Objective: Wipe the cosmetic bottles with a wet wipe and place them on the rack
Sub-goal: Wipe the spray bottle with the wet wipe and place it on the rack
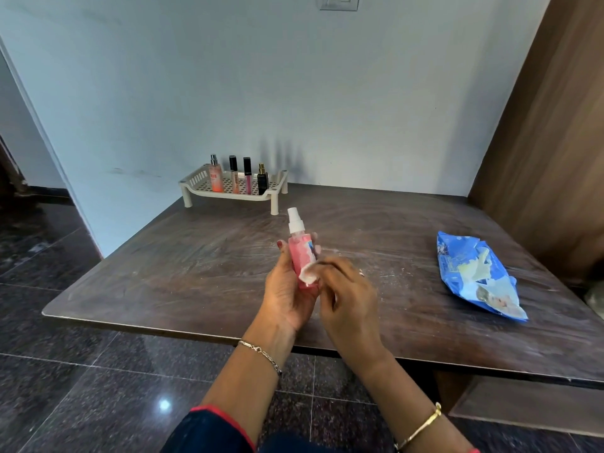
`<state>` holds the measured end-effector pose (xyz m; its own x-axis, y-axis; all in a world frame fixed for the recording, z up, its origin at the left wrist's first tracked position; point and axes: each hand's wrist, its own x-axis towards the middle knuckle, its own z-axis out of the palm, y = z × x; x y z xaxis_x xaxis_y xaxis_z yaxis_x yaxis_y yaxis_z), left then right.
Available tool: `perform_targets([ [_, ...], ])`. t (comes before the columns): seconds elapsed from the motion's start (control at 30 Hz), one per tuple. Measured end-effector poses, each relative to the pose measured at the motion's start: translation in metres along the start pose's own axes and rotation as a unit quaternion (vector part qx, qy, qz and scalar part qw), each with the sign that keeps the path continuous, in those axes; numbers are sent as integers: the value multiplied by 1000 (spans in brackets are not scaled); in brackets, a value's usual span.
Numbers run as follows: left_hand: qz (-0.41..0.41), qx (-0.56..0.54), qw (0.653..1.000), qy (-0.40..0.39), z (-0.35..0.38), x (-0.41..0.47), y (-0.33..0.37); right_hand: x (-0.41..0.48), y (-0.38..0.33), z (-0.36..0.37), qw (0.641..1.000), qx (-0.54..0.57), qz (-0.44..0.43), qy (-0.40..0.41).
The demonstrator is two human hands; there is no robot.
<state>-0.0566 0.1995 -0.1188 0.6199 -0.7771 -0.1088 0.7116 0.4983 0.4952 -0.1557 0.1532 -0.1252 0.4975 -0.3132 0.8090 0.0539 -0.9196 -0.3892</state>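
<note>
My left hand [286,297] grips a pink spray bottle [300,253] with a white nozzle, upright above the middle of the dark wooden table [163,273]. My right hand [349,299] presses a small white wet wipe [308,273] against the lower side of that bottle. At the table's far left corner stands a cream plastic rack [192,183]. On it stand several cosmetic bottles: an orange spray bottle [215,176], two lip-gloss tubes [241,176] and a small black perfume bottle [262,181].
A blue wet-wipe pack [477,276] lies open on the right side of the table. A pale wall runs behind the table, and a brown wooden panel [539,142] borders its right side. Dark polished floor tiles [81,371] lie left and in front.
</note>
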Motion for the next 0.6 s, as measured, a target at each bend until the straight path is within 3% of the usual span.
perform_targets([
  [0.33, 17, 96, 993, -68, 5, -11, -6, 33, -7, -4, 998, -53, -18, -19],
  [0.47, 41, 210, 975, -60, 4, -14, -3, 62, 2, -12, 992, -99, -63, -43],
  [0.6, 53, 246, 967, -39, 5, -13, 0, 72, 7, -18, 982, -146, -92, -70],
])
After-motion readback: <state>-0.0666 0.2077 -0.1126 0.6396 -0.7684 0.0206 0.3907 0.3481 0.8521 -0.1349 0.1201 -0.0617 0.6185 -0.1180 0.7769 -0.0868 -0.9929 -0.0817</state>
